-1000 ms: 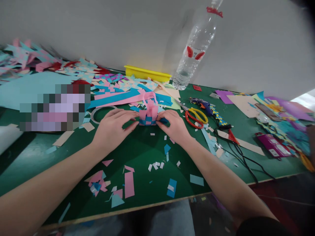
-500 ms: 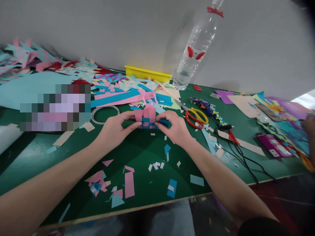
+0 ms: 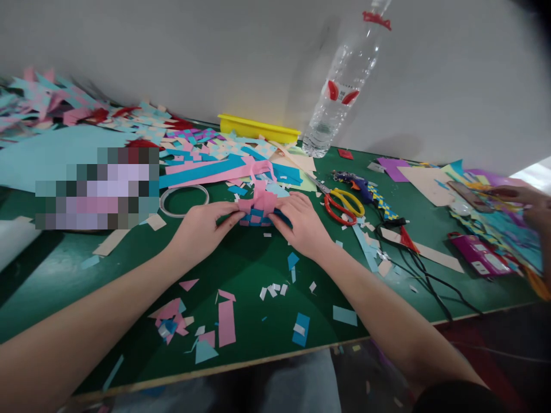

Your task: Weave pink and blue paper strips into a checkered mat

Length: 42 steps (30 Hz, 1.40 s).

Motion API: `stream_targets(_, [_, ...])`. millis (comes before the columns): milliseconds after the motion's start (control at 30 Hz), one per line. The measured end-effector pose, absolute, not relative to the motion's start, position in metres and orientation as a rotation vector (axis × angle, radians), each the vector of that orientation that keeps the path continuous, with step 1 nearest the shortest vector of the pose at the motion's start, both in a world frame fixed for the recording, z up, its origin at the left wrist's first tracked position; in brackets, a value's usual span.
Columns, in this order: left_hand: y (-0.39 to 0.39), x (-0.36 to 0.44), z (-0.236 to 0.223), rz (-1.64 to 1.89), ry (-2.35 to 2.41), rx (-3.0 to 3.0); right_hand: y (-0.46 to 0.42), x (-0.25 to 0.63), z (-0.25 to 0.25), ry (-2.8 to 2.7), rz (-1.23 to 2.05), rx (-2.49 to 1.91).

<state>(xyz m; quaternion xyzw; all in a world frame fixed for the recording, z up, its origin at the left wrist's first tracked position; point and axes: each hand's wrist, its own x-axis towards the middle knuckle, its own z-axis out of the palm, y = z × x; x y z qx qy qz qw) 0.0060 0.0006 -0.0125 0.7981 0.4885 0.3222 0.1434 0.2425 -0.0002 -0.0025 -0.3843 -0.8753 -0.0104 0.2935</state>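
Between my hands is a small woven piece of pink and blue paper strips (image 3: 257, 217), chequered at its lower part with loose pink strips standing up from it. My left hand (image 3: 205, 225) pinches its left edge between thumb and fingers. On the opposite side, my right hand (image 3: 303, 223) grips the right edge, its thumb in front and fingers behind. A blue strip end shows beside the right fingers. Behind the piece lie long pink and blue strips (image 3: 206, 173).
Red-and-yellow-handled scissors (image 3: 342, 206) lie right of my right hand, a roll of clear tape (image 3: 161, 202) left of my left. Behind stand a water bottle (image 3: 340, 92) and a yellow tray (image 3: 258, 129). Paper scraps (image 3: 227, 323) litter the front. Another person's hand (image 3: 512, 196) is at far right.
The woven piece has turned a little between my hands, and its pink strips have shifted. My right fingers have moved slightly left around it. The other person's hand has come in at the right.
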Motion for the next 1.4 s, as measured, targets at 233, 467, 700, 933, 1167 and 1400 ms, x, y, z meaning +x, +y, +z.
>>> stream_targets(233, [0.000,0.007,-0.010,0.895,1.398,2.305,0.003,0.246,-0.004,-2.259,-0.049,-1.026])
stream_targets(467, [-0.002,0.009,-0.009,0.906,1.437,2.263,0.006,0.249,-0.004,-2.221,-0.013,-0.998])
stream_targets(700, [-0.007,0.009,-0.001,1.013,1.375,2.244,0.007,0.249,-0.002,-2.246,-0.036,-0.933])
stream_targets(933, [-0.007,0.009,-0.002,1.042,1.376,2.294,0.004,0.248,0.003,-2.247,-0.011,-0.925])
stream_targets(1167, [-0.012,0.009,-0.001,1.084,1.333,2.253,-0.012,0.239,0.017,-2.151,0.258,-0.956])
stream_targets(1400, [-0.018,0.016,0.002,1.034,1.180,2.176,-0.024,0.234,0.034,-2.031,0.588,-1.065])
